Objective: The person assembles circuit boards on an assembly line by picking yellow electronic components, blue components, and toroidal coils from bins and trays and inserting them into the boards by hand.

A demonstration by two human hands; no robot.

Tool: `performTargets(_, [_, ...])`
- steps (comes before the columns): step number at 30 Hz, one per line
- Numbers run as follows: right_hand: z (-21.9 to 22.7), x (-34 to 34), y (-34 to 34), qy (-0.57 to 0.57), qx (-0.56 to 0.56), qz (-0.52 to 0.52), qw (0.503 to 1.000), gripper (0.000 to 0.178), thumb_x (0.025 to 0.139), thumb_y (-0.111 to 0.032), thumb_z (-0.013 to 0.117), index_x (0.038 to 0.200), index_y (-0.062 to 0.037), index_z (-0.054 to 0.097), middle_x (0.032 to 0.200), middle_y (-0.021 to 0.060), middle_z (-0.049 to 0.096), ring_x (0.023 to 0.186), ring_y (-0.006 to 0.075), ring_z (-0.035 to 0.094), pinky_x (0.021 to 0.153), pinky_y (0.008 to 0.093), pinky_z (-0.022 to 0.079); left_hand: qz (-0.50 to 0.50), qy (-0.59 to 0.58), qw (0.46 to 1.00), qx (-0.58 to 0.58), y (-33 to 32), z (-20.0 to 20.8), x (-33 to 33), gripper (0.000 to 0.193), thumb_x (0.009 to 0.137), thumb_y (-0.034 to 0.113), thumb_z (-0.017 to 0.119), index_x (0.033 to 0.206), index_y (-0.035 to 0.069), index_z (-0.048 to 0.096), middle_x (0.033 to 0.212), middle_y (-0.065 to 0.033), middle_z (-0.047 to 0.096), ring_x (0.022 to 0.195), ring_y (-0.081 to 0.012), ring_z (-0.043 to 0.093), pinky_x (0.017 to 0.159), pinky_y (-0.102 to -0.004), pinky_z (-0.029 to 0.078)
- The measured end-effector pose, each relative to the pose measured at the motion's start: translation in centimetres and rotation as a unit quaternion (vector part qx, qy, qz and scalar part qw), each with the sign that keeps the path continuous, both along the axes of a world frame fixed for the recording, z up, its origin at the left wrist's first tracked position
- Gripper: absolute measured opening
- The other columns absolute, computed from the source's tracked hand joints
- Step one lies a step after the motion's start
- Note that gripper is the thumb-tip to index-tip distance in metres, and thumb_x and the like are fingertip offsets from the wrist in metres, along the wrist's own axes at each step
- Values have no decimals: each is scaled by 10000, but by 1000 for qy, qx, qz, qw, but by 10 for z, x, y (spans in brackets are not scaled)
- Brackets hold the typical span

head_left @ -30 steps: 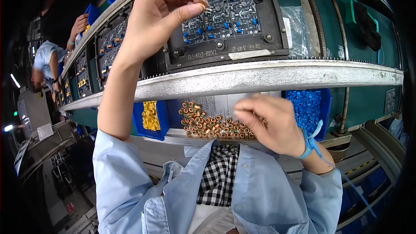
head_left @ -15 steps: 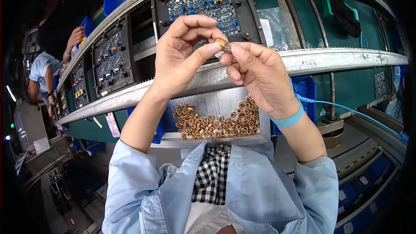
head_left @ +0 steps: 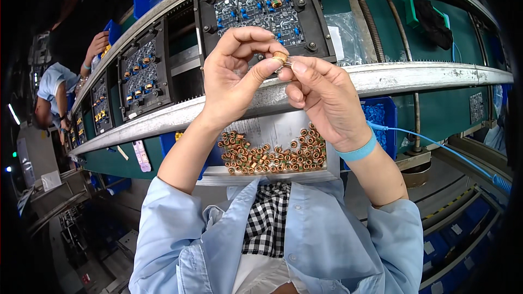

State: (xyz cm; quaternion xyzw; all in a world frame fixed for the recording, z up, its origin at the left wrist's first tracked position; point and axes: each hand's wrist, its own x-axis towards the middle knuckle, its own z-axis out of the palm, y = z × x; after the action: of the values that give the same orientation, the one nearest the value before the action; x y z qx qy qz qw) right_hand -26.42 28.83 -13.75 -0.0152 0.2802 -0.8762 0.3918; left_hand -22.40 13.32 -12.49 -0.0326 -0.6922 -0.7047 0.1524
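Between my two hands, above the near metal rail, is a copper-wound toroid coil [head_left: 280, 56] with thin wire leads pointing right. The thumb and index finger of my left hand [head_left: 238, 71] pinch its wound body. My right hand [head_left: 328, 95], with a light-blue band at the wrist, pinches the leads between thumb and index finger. Just beyond my fingers lies a black frame [head_left: 321, 49] holding circuit boards [head_left: 256, 8] with blue parts and one coil fitted. Nearer to me, a metal tray [head_left: 283, 125] holds a pile of similar coils [head_left: 272, 158].
More framed boards [head_left: 140, 73] with coils stand along the line at left. A blue bin [head_left: 388, 125] of small blue parts sits at right, beside a coiled blue cord [head_left: 436, 139]. Co-workers' hands [head_left: 98, 43] show at far left. The metal rail [head_left: 425, 73] crosses in front of me.
Both hands have shifted slightly, the left one to the right and a little down, keeping the coil pinched. My right forearm has moved slightly left. The black frame appears slightly lower and to the right.
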Motion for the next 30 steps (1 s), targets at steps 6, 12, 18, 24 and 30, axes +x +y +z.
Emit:
performTargets(6, [-1,0,-1,11,18,-5,1000,171,882,-96,577,988,32,618,849,106,640,604,95,525,532,167,414,2,-20,997,73,0,-5,1,334,780,-76,607,1085,-5,488,907,-131,628,843,-169,615,793,-256,495])
performTargets(12, [-7,3,10,172,159,11,972,171,857,-74,602,1000,17,621,827,100,643,582,95,509,522,181,405,142,-67,970,-188,-83,6,-36,298,791,-29,628,1076,5,545,899,-76,649,822,-138,619,776,-248,489])
performTargets(18, [-20,24,38,542,233,169,789,117,771,-10,608,886,8,595,756,84,614,582,159,538,558,249,448,88,-120,884,-444,-119,-6,-52,305,812,-3,613,1111,21,560,865,-60,649,818,-121,615,768,-221,467])
performTargets(24, [-59,43,47,692,309,204,619,38,733,-37,560,760,-24,537,730,109,575,662,250,576,636,324,470,56,-144,845,-513,-104,4,-62,334,784,-32,613,1107,43,571,846,-49,650,796,-128,619,723,-247,477])
performTargets(30, [-63,40,47,704,323,213,596,47,724,-54,546,751,-21,527,755,113,582,711,254,593,663,329,478,16,-134,813,-566,-104,11,-66,347,764,-42,614,1097,47,579,832,-56,649,773,-152,623,688,-273,486])
